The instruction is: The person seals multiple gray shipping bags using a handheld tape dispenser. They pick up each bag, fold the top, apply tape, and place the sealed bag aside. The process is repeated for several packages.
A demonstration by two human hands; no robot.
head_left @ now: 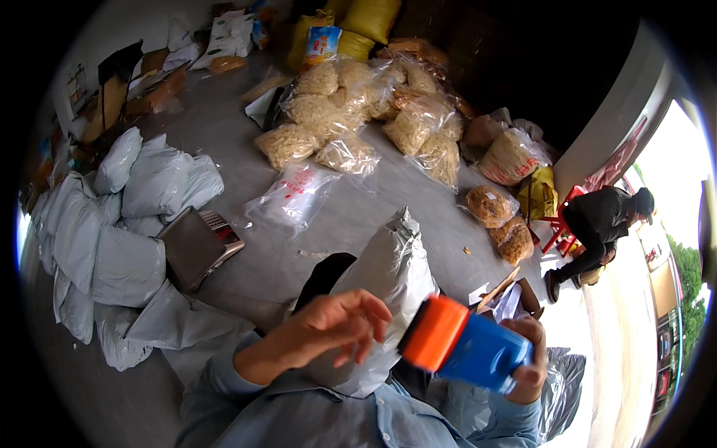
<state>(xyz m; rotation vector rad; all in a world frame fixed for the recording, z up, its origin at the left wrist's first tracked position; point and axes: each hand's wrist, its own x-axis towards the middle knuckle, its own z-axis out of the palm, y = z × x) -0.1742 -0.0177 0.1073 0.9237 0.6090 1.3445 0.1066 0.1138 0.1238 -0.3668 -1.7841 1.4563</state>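
Note:
My right hand (pixel 529 358) is closed around the blue end of a chunky blue and orange hand-held thing with a black edge (pixel 478 347); its kind does not show clearly. Its orange end points toward a full, pale grey plastic mailing bag (pixel 385 276) that stands upright against my lap, its top gathered to a point. My left hand (pixel 328 332) is raised in front of the bag's left side, holding nothing. Its fingers are apart, loosely bent and a little blurred. Whether it touches the bag, I cannot tell.
Filled grey mailing bags (pixel 127 254) are heaped on the left beside a scale with a metal pan (pixel 193 250). Clear bags of pale dried food (pixel 328 104) lie ahead, near a flat plastic packet (pixel 293 196). At right, a person in dark clothes (pixel 605 224) sits on a red stool (pixel 556 224).

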